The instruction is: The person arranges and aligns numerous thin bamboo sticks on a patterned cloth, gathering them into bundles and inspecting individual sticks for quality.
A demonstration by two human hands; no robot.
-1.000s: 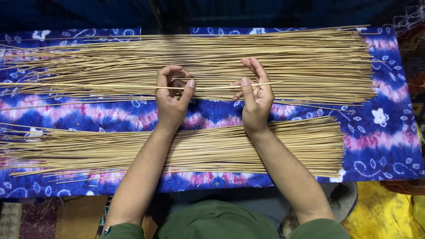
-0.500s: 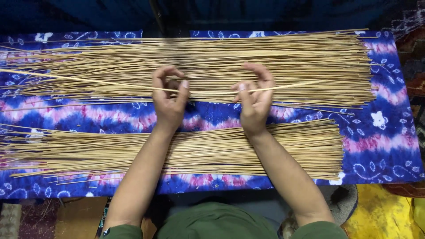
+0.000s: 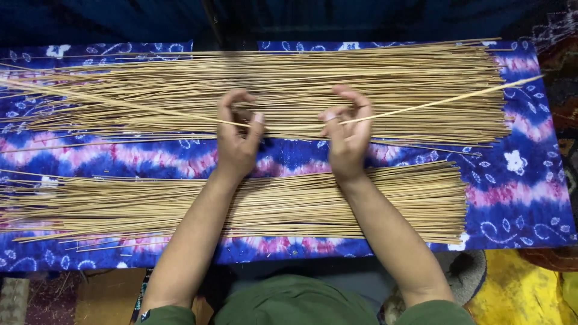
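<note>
Both hands (image 3: 292, 135) pinch one thin stick (image 3: 421, 105) above far stick pile (image 3: 180, 90).

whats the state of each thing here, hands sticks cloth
left hand: pinching the single stick
right hand: pinching the same stick
single stick: lifted, bowed between the hands
far stick pile: lying flat
near stick pile: lying flat, under the forearms
tie-dye cloth: spread flat

This looks like a small craft spot in a home, not a factory. Two big heaps of thin tan sticks (image 3: 289, 90) lie in rows on a blue and pink tie-dye cloth (image 3: 518, 174) (the kind with white flowers). The cloth is spread low down, with a yellow mat (image 3: 524, 295) beside it. The back is dark.
</note>
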